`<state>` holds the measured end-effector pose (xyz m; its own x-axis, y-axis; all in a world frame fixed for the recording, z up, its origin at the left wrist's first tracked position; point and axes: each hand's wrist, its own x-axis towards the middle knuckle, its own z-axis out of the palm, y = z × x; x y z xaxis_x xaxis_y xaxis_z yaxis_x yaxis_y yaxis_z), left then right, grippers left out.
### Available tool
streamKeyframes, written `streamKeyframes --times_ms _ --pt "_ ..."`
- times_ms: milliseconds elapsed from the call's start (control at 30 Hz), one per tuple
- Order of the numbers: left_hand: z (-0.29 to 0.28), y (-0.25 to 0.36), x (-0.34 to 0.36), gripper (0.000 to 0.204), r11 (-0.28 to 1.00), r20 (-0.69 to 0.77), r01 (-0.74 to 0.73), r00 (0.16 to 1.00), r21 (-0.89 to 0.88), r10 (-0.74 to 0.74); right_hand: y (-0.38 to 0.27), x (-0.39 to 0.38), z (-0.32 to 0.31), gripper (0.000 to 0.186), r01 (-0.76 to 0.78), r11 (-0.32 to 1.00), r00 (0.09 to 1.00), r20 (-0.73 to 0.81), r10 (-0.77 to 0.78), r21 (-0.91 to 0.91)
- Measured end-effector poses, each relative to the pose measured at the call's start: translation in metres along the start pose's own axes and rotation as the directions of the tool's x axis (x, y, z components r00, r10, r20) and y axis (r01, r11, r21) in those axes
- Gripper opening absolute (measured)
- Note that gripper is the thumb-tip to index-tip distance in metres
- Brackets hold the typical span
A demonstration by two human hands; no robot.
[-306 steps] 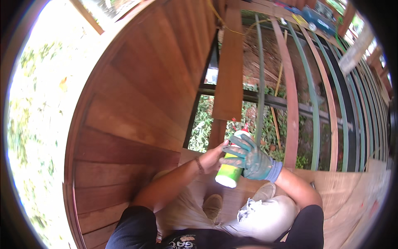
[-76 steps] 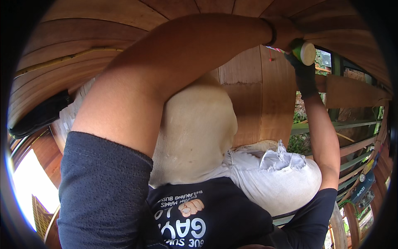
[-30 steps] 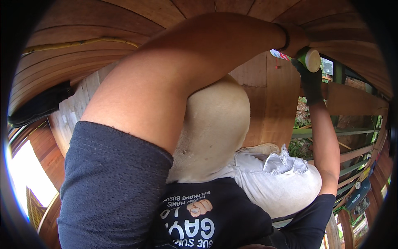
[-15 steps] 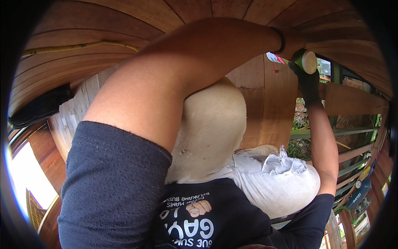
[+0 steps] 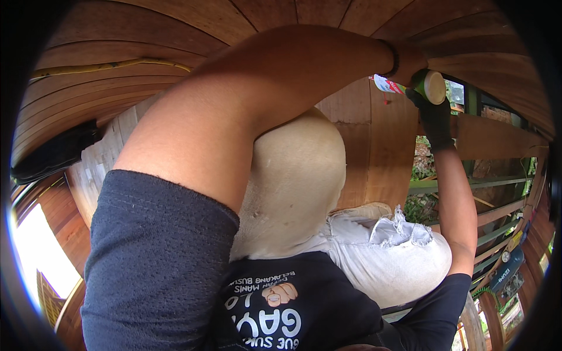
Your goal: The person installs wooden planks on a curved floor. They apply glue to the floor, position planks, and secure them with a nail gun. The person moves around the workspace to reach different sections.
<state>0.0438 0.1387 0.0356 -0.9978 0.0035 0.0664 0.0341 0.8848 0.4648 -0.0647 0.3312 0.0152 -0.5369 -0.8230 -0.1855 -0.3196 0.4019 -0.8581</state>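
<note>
A green-and-white bottle (image 5: pixel 389 85) with a red patch on its label lies tilted at the upper right, its round cream end (image 5: pixel 434 88) facing me. My left arm arches across the view, and my left hand (image 5: pixel 410 62), with a dark band at the wrist, is closed over the bottle from above. Its fingertips are mostly hidden. My right hand (image 5: pixel 434 114), in a dark glove, reaches up from below and is closed against the bottle near its cream end. A small red piece (image 5: pixel 386 102) shows just under the label; I cannot tell what it is.
Curved-looking wooden planks (image 5: pixel 175 23) run along the top, with a yellow cable (image 5: pixel 129 62) on them. A brown board (image 5: pixel 351 167) stands beyond my knees. Green slats (image 5: pixel 451 185) with gaps are at right, near a dark teal power tool (image 5: pixel 507 272). A black object (image 5: pixel 55 153) lies left.
Both hands and the bottle have shifted very slightly to the left. A little more of the bottle's label shows beneath my left hand.
</note>
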Motion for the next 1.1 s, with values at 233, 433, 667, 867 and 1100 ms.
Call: streamKeyframes --times_ms 233,433,667,867,1100 --pt "0.0 0.001 -0.006 0.052 0.999 -0.005 0.011 1.0 -0.033 -0.011 0.0 -0.003 0.0 0.047 0.026 0.999 1.0 -0.013 -0.026 -0.025" --pt "0.004 0.002 -0.008 0.052 0.998 0.02 0.025 1.0 -0.049 -0.024 0.001 -0.006 0.001 0.047 0.001 1.0 1.0 0.013 -0.002 0.016" --pt "0.006 0.001 -0.009 0.05 0.997 0.019 0.004 1.0 -0.077 -0.003 -0.003 -0.011 0.0 0.044 -0.009 1.0 0.999 0.038 0.008 0.022" --pt "0.009 0.001 -0.013 0.048 0.996 0.005 0.008 1.0 -0.09 -0.008 -0.004 -0.014 0.001 0.043 -0.032 0.999 0.999 0.019 0.032 -0.022" --pt "0.017 -0.004 -0.014 0.043 0.991 -0.007 -0.032 0.999 -0.128 0.031 -0.002 -0.018 0.0 0.043 0.019 0.995 0.999 0.038 -0.016 -0.093"
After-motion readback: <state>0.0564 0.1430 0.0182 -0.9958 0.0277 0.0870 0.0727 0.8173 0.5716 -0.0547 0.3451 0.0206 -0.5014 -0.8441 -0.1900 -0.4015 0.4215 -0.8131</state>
